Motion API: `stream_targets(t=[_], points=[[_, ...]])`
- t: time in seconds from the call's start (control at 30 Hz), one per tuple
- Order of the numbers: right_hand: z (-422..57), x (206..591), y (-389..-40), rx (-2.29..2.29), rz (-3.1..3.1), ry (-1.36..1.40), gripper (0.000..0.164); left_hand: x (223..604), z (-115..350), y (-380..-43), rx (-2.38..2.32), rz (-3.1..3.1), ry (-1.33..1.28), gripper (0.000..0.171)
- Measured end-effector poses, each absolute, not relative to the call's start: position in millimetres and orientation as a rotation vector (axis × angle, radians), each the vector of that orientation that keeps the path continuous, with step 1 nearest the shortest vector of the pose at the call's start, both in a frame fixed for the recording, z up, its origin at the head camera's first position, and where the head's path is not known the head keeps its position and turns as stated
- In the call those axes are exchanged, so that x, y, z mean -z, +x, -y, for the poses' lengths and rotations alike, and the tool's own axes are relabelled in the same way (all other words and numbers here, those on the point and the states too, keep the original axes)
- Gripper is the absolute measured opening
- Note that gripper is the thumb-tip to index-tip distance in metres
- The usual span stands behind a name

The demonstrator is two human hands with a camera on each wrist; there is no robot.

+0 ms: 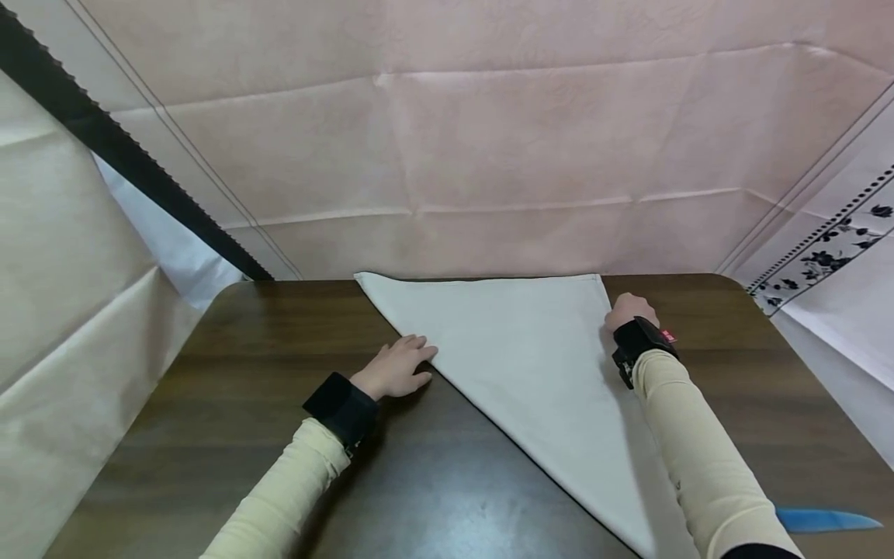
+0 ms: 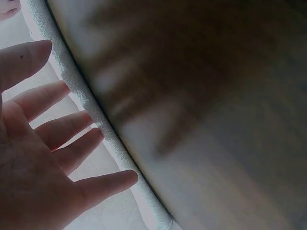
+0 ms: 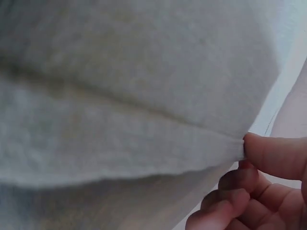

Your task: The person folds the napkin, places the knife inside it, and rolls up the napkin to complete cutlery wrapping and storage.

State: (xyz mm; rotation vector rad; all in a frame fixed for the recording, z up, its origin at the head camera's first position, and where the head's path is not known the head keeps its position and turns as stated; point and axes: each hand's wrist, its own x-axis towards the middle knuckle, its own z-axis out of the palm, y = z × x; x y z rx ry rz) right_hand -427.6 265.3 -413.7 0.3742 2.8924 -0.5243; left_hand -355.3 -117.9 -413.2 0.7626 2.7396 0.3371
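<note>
A white cloth (image 1: 503, 349), folded into a large triangle, lies across the table, its slanted fold running from far left to near right. Fingers spread, my left hand (image 1: 396, 366) reaches over that fold with its fingertips right at the edge. In the left wrist view the fingers of this left hand (image 2: 53, 143) are straight beside the rolled cloth edge (image 2: 91, 108). Farther off, my right hand (image 1: 630, 310) holds the cloth's right edge near the far corner. Seen from the right wrist, thumb and forefinger of the right hand (image 3: 268, 177) pinch the cloth (image 3: 144, 105), which puckers there.
Beneath everything is a dark brown wooden table (image 1: 244, 435) with rounded far corners. A blue pointed object (image 1: 827, 520) lies near the right forearm, partly covered by it. Pale hanging fabric (image 1: 489, 155) surrounds the table at the back and sides.
</note>
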Motion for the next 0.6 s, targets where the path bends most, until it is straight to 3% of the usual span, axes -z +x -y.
stream_targets(t=[0.27,0.6], points=[[-271,412,-425,0.523,-2.916,0.267,0.019,416,116,-356,-0.304,-2.693,0.738,0.049],[-275,391,-403,0.524,-2.991,-0.068,0.006,415,116,-361,-0.280,-2.654,0.712,0.052]])
